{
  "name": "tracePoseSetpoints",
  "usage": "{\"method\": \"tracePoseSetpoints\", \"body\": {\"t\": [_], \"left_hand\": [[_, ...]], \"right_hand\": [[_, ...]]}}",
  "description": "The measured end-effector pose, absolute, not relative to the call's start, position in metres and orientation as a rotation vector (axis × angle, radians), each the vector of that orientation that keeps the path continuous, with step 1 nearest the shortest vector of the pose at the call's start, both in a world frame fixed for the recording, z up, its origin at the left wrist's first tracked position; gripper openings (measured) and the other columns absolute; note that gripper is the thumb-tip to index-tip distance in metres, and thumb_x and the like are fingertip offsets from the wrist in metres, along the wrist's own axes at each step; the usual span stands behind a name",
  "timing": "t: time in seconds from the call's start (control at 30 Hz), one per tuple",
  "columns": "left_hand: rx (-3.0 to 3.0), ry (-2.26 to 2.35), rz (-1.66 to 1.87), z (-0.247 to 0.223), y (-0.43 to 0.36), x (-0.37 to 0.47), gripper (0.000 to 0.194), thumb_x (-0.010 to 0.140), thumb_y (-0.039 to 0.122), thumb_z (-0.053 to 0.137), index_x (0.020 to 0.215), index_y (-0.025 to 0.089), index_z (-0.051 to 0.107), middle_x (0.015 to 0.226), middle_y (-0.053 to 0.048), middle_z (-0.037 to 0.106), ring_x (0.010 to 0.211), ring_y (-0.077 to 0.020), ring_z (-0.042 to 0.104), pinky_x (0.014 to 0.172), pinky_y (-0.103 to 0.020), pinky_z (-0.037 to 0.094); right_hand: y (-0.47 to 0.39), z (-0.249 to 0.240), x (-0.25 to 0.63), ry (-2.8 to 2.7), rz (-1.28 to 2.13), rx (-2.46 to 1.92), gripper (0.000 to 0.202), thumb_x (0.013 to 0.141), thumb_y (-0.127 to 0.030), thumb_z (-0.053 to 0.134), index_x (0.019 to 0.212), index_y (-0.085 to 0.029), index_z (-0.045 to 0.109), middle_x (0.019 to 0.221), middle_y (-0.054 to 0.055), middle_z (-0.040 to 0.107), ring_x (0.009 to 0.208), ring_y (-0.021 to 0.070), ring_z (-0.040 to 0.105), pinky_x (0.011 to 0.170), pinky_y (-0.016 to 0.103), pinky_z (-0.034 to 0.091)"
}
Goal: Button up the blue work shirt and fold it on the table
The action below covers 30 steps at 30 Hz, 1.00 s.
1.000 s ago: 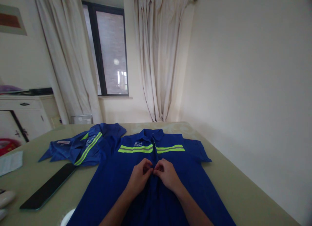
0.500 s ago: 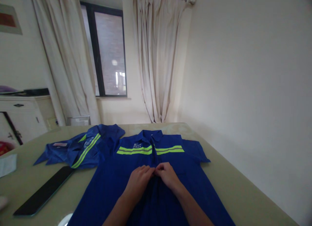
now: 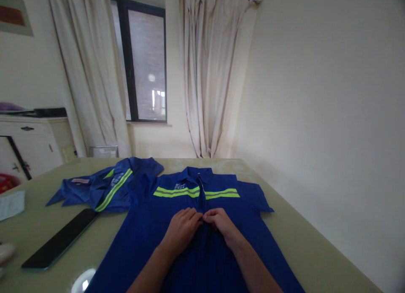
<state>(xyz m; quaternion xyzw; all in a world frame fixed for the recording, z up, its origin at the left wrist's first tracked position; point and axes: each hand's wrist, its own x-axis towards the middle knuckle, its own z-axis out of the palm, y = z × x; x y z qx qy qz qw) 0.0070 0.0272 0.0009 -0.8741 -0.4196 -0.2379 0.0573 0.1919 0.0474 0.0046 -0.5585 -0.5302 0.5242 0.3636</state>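
Observation:
A blue work shirt (image 3: 142, 238) with yellow-green reflective stripes lies spread on the table, its collar toward the far edge. Both hands meet at the middle of its front opening, below the stripes. My left hand (image 3: 183, 228) has its fingers closed on the left side of the opening, knuckles up. Fingertip to fingertip with it, my right hand (image 3: 222, 225) pinches the fabric at the right side of the opening. Any button between the fingertips is too small to make out. A second blue garment (image 3: 95, 189) lies crumpled beside the shirt on the left.
On the table (image 3: 303, 242), a long black flat object (image 3: 61, 240) lies at the left. Near it are a white paper (image 3: 12, 205), a white rounded object (image 3: 6, 253) and a shiny round object (image 3: 84, 281). A wall runs along the right.
The view has shifted slightly, moving the left-side objects a little right and up. Both hands remain together at the shirt's opening, the right fingers bent a little differently.

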Motion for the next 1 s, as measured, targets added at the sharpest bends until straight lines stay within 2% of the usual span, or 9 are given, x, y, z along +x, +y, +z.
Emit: {"method": "tracePoseSetpoints", "body": {"t": [0.1,0.2,0.33,0.43,0.57,0.67,0.77,0.9,1.0], "left_hand": [[-2.706,-1.348,-0.76,-0.001,0.027,0.007,0.018,0.101,0.025,0.05,0.107,0.025,0.068,0.096,-0.004,0.071,0.092,-0.022,0.065,0.084,-0.034,0.048],[-2.755,-1.489,-0.881,-0.002,0.027,0.006,0.021,0.102,0.029,0.048,0.102,0.026,0.068,0.097,-0.003,0.071,0.093,-0.02,0.065,0.085,-0.032,0.048],[-2.704,-1.692,-0.92,-0.003,0.029,0.006,0.031,0.105,0.029,0.038,0.096,0.024,0.067,0.095,-0.003,0.071,0.094,-0.0193,0.065,0.085,-0.031,0.048],[-2.572,-1.761,-0.906,-0.007,0.033,0.006,0.032,0.104,0.025,0.036,0.115,0.022,0.066,0.112,-0.006,0.072,0.105,-0.0221,0.065,0.094,-0.037,0.049],[-2.55,-1.731,-0.786,-0.015,0.036,0.007,0.043,0.1,0.022,0.041,0.14,0.015,0.056,0.146,-0.013,0.059,0.135,-0.0271,0.053,0.113,-0.046,0.041],[-2.626,-1.646,-0.656,-0.019,0.033,0.009,0.05,0.097,0.019,0.04,0.145,0.018,0.052,0.154,-0.01,0.052,0.143,-0.0264,0.046,0.119,-0.048,0.036],[-2.62,-1.625,-0.57,-0.024,0.023,0.01,0.053,0.095,0.017,0.038,0.146,0.017,0.052,0.154,-0.01,0.052,0.144,-0.0265,0.045,0.119,-0.048,0.036],[-2.539,-1.665,-0.525,-0.031,0.003,0.012,0.058,0.091,0.013,0.041,0.148,0.017,0.049,0.155,-0.012,0.05,0.144,-0.0281,0.045,0.117,-0.048,0.036],[-2.543,-1.688,-0.462,-0.021,-0.004,0.014,0.058,0.085,0.013,0.049,0.143,0.016,0.054,0.151,-0.017,0.053,0.138,-0.0334,0.05,0.11,-0.05,0.041]], "right_hand": [[0.048,0.002,0.19,-1.456,1.238,-1.424,0.011,0.069,-0.026,0.065,0.066,-0.019,0.072,0.059,-0.001,0.064,0.06,0.0153,0.054,0.058,0.025,0.038],[0.049,-0.001,0.188,-1.633,1.002,-1.358,0.019,0.078,-0.028,0.059,0.068,-0.019,0.073,0.069,0.002,0.069,0.073,0.019,0.062,0.069,0.027,0.045],[0.048,-0.008,0.187,-1.736,0.653,-1.356,0.023,0.079,-0.018,0.059,0.093,-0.02,0.077,0.091,0.005,0.068,0.076,0.018,0.063,0.075,0.027,0.049],[0.045,-0.012,0.185,-1.762,0.551,-1.429,0.036,0.076,-0.007,0.055,0.102,-0.02,0.076,0.104,0.007,0.064,0.081,0.017,0.064,0.08,0.027,0.052],[0.043,-0.005,0.181,-1.818,0.402,-1.555,0.04,0.084,-0.003,0.046,0.105,-0.022,0.075,0.115,0.009,0.061,0.103,0.0184,0.066,0.095,0.028,0.048],[0.046,0.008,0.171,-1.846,0.37,-1.741,0.022,0.095,-0.027,0.053,0.1,-0.02,0.073,0.111,0.011,0.062,0.094,0.0233,0.069,0.084,0.034,0.051],[0.051,0.015,0.158,-1.819,0.35,-1.879,0.038,0.087,-0.053,0.064,0.097,-0.016,0.07,0.116,0.018,0.061,0.093,0.0316,0.07,0.076,0.04,0.051],[0.051,0.01,0.147,-1.832,0.257,-1.881,0.024,0.088,-0.037,0.06,0.096,-0.016,0.069,0.126,0.02,0.058,0.097,0.031,0.069,0.072,0.037,0.048],[0.049,0.003,0.152,-1.775,0.349,-1.801,0.014,0.088,-0.025,0.055,0.087,-0.02,0.068,0.112,0.011,0.063,0.088,0.0238,0.067,0.072,0.033,0.046]]}}
